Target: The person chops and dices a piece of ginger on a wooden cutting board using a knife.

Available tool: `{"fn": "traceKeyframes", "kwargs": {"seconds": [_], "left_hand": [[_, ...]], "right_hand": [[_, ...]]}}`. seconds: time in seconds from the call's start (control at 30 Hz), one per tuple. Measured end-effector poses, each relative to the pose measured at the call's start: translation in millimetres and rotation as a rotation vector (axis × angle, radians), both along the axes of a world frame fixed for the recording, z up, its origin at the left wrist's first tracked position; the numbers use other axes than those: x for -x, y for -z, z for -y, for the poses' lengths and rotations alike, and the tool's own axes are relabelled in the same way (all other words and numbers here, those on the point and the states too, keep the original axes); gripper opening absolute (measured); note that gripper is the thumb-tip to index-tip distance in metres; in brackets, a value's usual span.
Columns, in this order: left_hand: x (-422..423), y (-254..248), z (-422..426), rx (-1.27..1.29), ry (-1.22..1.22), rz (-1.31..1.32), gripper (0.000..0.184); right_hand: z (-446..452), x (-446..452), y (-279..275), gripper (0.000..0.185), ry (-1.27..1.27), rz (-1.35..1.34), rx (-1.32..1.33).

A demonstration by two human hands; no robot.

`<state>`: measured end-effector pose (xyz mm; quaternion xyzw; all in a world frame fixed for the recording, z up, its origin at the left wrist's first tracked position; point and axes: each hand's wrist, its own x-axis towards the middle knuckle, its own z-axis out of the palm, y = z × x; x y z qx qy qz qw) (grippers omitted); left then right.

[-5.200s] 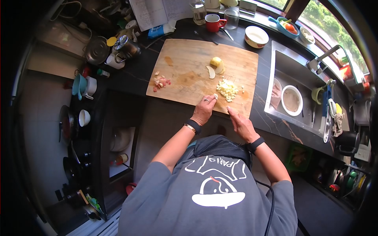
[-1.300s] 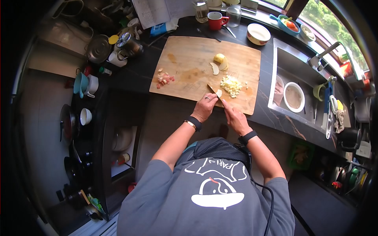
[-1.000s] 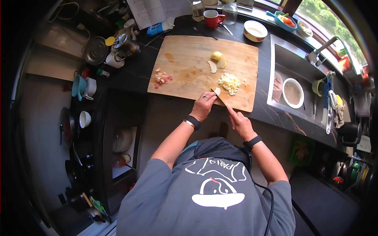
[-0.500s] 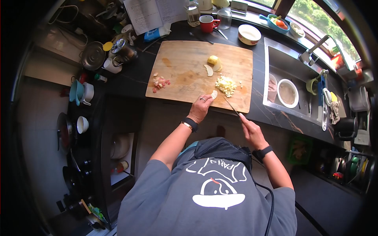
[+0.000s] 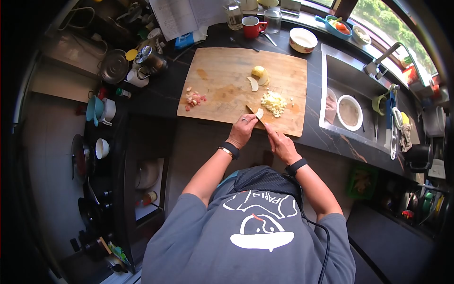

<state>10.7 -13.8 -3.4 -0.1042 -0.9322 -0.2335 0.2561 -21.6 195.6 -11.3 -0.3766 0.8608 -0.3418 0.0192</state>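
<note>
My left hand (image 5: 241, 131) is at the front edge of the wooden cutting board (image 5: 222, 71), fingers closed on a pale slice (image 5: 259, 113) of what looks like potato. My right hand (image 5: 283, 147) grips a knife (image 5: 250, 110), its handle mostly hidden by the fingers. The blade points away to the left and lies against the slice, close to my left fingertips. Just beyond sits a heap of pale diced pieces (image 5: 274, 104). Farther back are a yellow-skinned chunk (image 5: 258, 71) and a loose cut slice (image 5: 253, 84). Pink diced pieces (image 5: 195, 100) lie on the board's left side.
Right of the board is a sink (image 5: 347, 61) with a white round basin (image 5: 348, 112) in it. Behind stand a red mug (image 5: 253, 27), a glass and a patterned bowl (image 5: 303, 40). A moka pot (image 5: 150, 59) and pans are on the left.
My right hand has moved left and inward, carrying the knife from beside the diced heap to the slice. My left hand has stayed nearly in place, holding the slice.
</note>
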Motion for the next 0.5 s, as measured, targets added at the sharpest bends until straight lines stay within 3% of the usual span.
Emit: {"fn": "traceKeyframes", "kwargs": {"seconds": [0.5], "left_hand": [[-1.6, -2.0, 0.2, -0.034, -0.011, 0.014, 0.019]], "right_hand": [[-92.3, -43.3, -31.0, 0.058, 0.003, 0.073, -0.064]]}}
